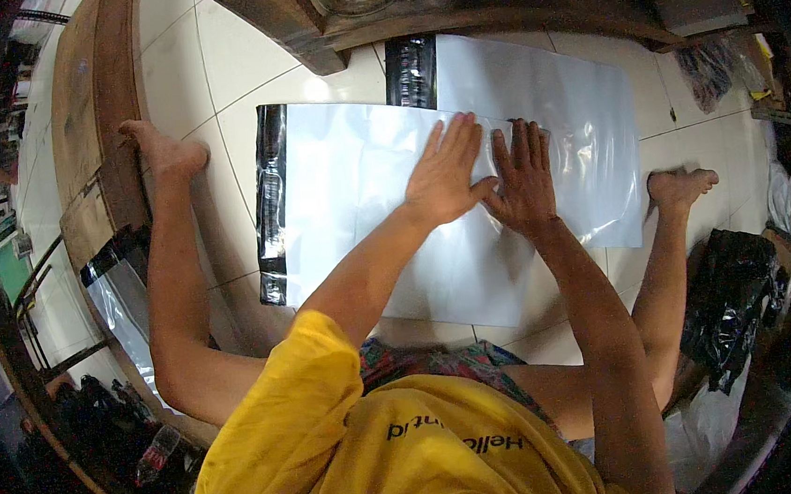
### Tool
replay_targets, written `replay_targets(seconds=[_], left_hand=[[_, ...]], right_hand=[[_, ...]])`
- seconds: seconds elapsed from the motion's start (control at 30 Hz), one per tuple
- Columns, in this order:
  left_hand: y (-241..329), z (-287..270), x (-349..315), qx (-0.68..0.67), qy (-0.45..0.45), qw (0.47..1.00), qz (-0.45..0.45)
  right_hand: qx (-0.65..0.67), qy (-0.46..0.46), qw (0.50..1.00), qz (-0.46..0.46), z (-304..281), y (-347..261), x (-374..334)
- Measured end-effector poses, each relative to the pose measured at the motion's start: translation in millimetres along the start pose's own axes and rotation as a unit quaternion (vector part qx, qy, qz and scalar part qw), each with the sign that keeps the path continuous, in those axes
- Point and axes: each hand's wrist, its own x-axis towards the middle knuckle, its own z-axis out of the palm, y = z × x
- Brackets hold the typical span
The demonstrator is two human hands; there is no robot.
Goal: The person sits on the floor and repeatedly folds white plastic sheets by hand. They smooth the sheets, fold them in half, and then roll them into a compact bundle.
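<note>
Flat on the tiled floor between my legs lies a white plastic mailing bag (342, 176) with a black strip along its left end. A second white mailing bag (581, 108), also black-edged at its left, lies partly under it, farther off and to the right. My left hand (448, 169) rests flat on the nearer bag, fingers stretched out and pointing away. Beside it my right hand (523, 179) lies palm down near that bag's right edge, fingers extended, with the thumbs of both hands close together. Neither hand grips anything.
A wooden furniture frame (488, 18) spans the far side. Brown cardboard (94, 132) stands at the left, with another plastic bag (123, 299) beside my left leg. A black plastic bag (734, 297) sits at the right, and a clear bottle (158, 454) lies at the lower left.
</note>
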Motion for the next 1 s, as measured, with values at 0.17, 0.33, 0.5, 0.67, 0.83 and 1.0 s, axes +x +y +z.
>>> replay_targets(seconds=[0.17, 0.33, 0.5, 0.67, 0.83, 1.0], left_hand=[[-73, -32, -43, 0.096, 0.035, 0.989, -0.105], [-120, -77, -72, 0.143, 0.042, 0.979, -0.138], [-119, -75, -73, 0.152, 0.048, 0.979, -0.125], [-120, -71, -73, 0.223, 0.020, 0.962, -0.158], [-122, -71, -76, 0.215, 0.020, 0.966, -0.143], [-106, -59, -85, 0.165, 0.092, 0.977, -0.100]], right_hand=[[0.025, 0.005, 1.000, 0.001, -3, -5, 5], [0.017, -0.012, 1.000, 0.015, -7, -5, 3], [0.032, -0.037, 0.997, 0.063, -18, -21, -15], [0.041, -0.169, 0.983, 0.066, -40, -91, -94], [0.053, -0.118, 0.991, 0.041, -16, -110, -139], [0.076, -0.116, 0.989, 0.057, -20, -111, -134]])
